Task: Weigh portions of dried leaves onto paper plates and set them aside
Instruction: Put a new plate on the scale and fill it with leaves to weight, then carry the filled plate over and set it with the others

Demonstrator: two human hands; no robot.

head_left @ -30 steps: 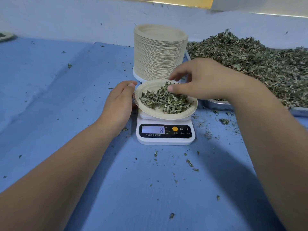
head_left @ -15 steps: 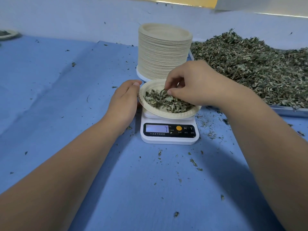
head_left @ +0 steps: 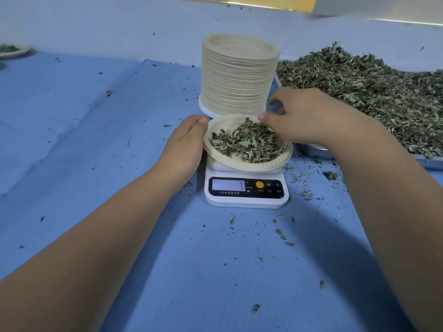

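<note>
A paper plate (head_left: pixel 254 167) with a small heap of dried leaves (head_left: pixel 247 143) sits on a white digital scale (head_left: pixel 247 200) whose display reads 7. My left hand (head_left: pixel 184 144) lies against the plate's left rim, fingers fairly straight and the thumb tip touching the edge. My right hand (head_left: pixel 309 116) hovers over the plate's far right rim. Its fingers are curled and its thumb points left; I see no leaves between them, and the inside of the hand is hidden.
A tall stack of paper plates (head_left: pixel 239 75) stands just behind the scale. To the right, a metal tray (head_left: pixel 429 161) holds a big pile of dried leaves (head_left: pixel 359 92). A filled plate (head_left: pixel 12 50) sits far left. Leaf crumbs dot the blue cloth (head_left: pixel 96 140).
My right hand dipped into the leaves on the plate, then lifted back toward the far right rim. The scale reading dropped from 8 to 7. My left hand stayed at the rim.
</note>
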